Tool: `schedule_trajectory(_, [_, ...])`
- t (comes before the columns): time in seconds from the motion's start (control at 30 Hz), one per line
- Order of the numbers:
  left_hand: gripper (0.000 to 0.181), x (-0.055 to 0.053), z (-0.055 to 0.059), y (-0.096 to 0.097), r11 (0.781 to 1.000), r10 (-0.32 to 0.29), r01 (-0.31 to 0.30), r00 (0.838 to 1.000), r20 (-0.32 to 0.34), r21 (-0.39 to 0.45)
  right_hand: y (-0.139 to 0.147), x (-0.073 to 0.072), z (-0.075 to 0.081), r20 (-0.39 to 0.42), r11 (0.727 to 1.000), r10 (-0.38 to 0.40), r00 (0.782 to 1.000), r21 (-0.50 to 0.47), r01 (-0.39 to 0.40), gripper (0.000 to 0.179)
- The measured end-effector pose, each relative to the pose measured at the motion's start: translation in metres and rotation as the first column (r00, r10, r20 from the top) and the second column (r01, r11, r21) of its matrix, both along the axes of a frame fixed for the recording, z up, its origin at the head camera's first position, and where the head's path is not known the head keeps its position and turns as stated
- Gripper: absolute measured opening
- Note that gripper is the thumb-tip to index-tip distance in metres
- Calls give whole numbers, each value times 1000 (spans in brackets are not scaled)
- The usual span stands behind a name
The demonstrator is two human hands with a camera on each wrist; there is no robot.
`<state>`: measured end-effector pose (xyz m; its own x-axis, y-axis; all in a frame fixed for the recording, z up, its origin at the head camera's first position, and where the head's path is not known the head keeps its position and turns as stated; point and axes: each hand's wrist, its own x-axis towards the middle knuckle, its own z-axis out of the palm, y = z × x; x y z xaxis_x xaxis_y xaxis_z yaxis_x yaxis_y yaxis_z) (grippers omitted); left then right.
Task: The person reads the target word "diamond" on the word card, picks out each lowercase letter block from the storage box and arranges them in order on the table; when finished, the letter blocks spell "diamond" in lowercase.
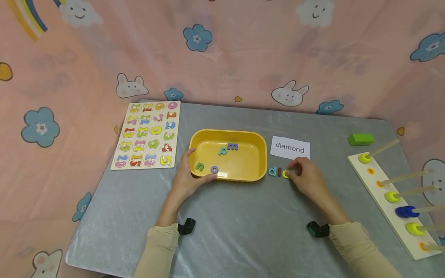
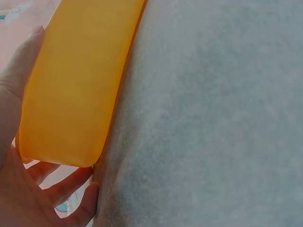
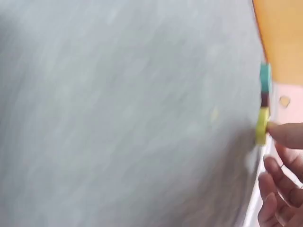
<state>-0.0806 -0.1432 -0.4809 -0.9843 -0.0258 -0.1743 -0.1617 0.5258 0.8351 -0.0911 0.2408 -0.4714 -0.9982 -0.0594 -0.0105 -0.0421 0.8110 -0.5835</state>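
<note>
My left hand (image 1: 185, 179) holds the yellow plastic tray (image 1: 243, 177) at its left end, thumb along the near rim and fingers round the far side. Inside lie a purple m (image 1: 232, 146), a teal p-shaped letter (image 1: 223, 151), a green n (image 1: 199, 166) and a purple o (image 1: 214, 170). Beside the tray, a teal d (image 1: 272, 172) and a dark red i-like letter (image 1: 279, 172) stand in a row. At the row's right end my right hand (image 1: 307, 177) pinches a yellow letter (image 3: 261, 126), partly covered by the fingers. Its other fingers curl loosely.
Just above the letter row lies a white card (image 1: 290, 147) reading "diamond". A number puzzle board (image 1: 147, 135) lies at left. A peg board (image 1: 382, 193) with upright wooden rods and a green block (image 1: 360, 139) are at right, on the grey tabletop (image 1: 243, 231).
</note>
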Motion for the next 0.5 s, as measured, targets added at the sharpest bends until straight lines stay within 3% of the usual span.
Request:
schedule_trajectory(0.13, [118,0,0,1,1000,-5,5,1000,1,-5,-15,1,12,-17,1000,23,1000,13,-22,20])
schedule_trajectory(0.5, [116,1,0,-1,1000,-8,8,1000,-10,-6,-75,-1,37,-72,984,144,987,-93,-150,15])
